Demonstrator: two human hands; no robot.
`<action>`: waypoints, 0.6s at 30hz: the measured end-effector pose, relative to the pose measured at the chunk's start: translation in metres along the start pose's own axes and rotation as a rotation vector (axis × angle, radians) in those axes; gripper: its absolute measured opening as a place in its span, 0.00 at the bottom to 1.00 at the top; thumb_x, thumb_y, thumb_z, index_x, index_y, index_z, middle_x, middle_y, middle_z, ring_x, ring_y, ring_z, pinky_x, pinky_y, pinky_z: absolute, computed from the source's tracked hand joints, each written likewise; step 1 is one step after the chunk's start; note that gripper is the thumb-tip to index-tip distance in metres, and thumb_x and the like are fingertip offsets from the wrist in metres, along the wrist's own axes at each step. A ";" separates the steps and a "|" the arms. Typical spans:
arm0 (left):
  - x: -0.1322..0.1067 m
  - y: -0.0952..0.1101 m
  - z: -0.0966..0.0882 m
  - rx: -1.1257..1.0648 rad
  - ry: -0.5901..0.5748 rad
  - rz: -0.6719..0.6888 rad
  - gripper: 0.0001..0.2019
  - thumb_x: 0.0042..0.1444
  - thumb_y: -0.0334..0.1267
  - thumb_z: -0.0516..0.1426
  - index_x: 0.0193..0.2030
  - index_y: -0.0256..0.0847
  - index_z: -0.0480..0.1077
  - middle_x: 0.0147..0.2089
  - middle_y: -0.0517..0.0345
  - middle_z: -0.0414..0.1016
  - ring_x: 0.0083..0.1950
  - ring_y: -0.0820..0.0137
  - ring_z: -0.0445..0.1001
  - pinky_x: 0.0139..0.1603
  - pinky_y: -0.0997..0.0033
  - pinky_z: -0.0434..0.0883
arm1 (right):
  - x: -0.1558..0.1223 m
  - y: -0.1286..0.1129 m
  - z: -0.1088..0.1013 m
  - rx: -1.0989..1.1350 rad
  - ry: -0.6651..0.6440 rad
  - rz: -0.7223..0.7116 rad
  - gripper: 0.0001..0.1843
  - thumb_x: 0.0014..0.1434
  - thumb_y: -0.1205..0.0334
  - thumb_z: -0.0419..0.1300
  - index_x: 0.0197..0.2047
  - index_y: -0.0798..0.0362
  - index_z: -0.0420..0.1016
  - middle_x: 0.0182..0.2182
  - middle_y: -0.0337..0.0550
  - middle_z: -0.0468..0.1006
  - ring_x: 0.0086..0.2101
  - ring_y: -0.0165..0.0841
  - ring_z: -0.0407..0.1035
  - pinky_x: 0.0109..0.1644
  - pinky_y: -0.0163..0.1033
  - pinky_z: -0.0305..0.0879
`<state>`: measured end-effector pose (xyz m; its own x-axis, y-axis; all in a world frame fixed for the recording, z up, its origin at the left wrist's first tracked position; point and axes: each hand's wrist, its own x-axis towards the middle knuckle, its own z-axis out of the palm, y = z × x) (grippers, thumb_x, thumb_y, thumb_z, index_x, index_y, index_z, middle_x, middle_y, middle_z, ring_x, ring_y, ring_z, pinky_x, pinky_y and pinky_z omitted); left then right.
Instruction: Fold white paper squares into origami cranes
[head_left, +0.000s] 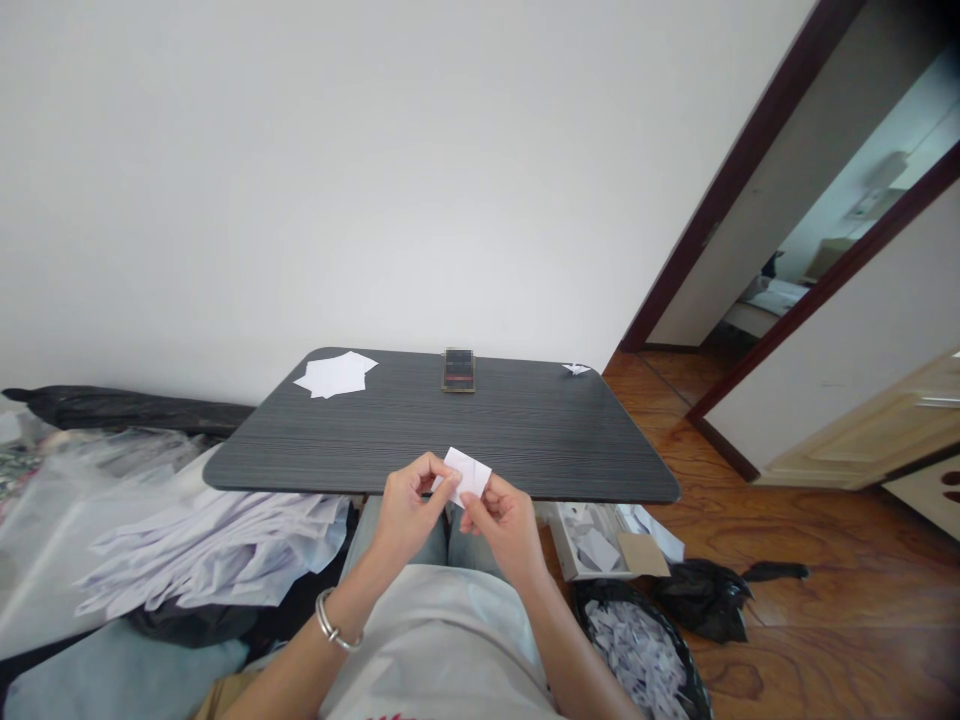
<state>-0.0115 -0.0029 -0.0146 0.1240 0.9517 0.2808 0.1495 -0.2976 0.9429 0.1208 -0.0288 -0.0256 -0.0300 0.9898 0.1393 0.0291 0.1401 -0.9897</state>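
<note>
A small folded piece of white paper [466,469] is held over the near edge of the dark table [390,425]. My left hand [414,500] pinches its left side between thumb and fingers. On the other side, my right hand [504,515] grips its lower right corner, thumb on top. A crease line shows across the paper's face. At the table's far left lies a loose stack of white paper sheets [335,375]. A small folded white paper piece [576,369] rests at the far right corner.
A phone [458,370] lies at the table's back edge by the wall. Below on the right stand a white box [589,545] of papers, a black-lined bin [637,650] full of paper pieces and a black bag [701,597]. Piled white cloth-like sheets [225,550] lie at left.
</note>
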 end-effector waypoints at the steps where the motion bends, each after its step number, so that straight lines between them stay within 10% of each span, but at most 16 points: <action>1: 0.000 0.000 0.000 0.009 -0.004 0.005 0.08 0.52 0.37 0.56 0.26 0.36 0.67 0.26 0.60 0.70 0.29 0.74 0.69 0.31 0.77 0.65 | 0.000 0.000 0.000 0.005 0.004 0.005 0.10 0.53 0.61 0.57 0.36 0.58 0.74 0.16 0.36 0.72 0.18 0.27 0.65 0.23 0.30 0.61; 18: -0.002 0.002 0.001 0.134 -0.008 0.061 0.07 0.52 0.35 0.56 0.26 0.36 0.68 0.26 0.60 0.72 0.28 0.74 0.70 0.30 0.77 0.67 | 0.002 0.005 0.002 0.034 -0.002 0.037 0.10 0.52 0.58 0.58 0.30 0.58 0.74 0.14 0.37 0.71 0.16 0.28 0.65 0.21 0.31 0.63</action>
<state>-0.0100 -0.0051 -0.0138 0.1451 0.9310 0.3350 0.2711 -0.3630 0.8915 0.1193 -0.0258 -0.0298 -0.0312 0.9942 0.1024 -0.0038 0.1024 -0.9947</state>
